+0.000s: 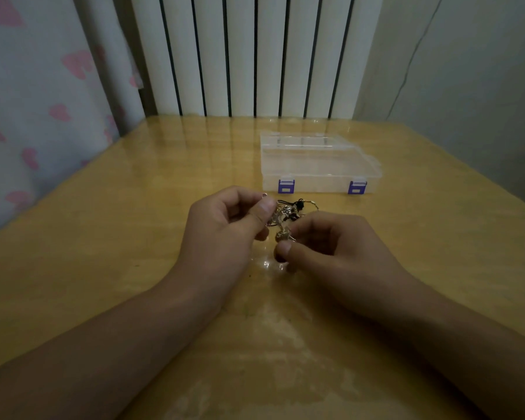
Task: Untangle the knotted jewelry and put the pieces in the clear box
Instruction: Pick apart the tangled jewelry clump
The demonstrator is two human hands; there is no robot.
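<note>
While we hold the tangle over the table, status per item:

left hand (225, 225): ours, fingers curled, thumb and forefinger pinch the upper left side of the knotted jewelry (285, 216). A small metal ring (264, 195) sticks up just above the thumb tip.

right hand (325, 241): ours, fingers curled, thumb and fingertips pinch the lower end of the same clump. Both hands clamp on it, close together, nearly touching.

knotted jewelry: one bunch of gold-toned chain with dark beads or cord mixed in, held between the two hands above the tabletop. We can't separate individual pieces by eye; too small and dim. A thin strand loops out at the upper right, toward the box.

clear box (319, 165): translucent plastic, lid down, two purple latches (286, 186) on its near wall. It sits flat on the table just beyond the hands, slightly to the right. We can't tell whether the latches are fastened.

table (134, 207): glossy yellow wood, with glare and a faint reflection of the hands under the jewelry.

background: white radiator (249, 56) behind the table's far edge, pink-heart curtain (28, 101) at left, plain wall at right.
</note>
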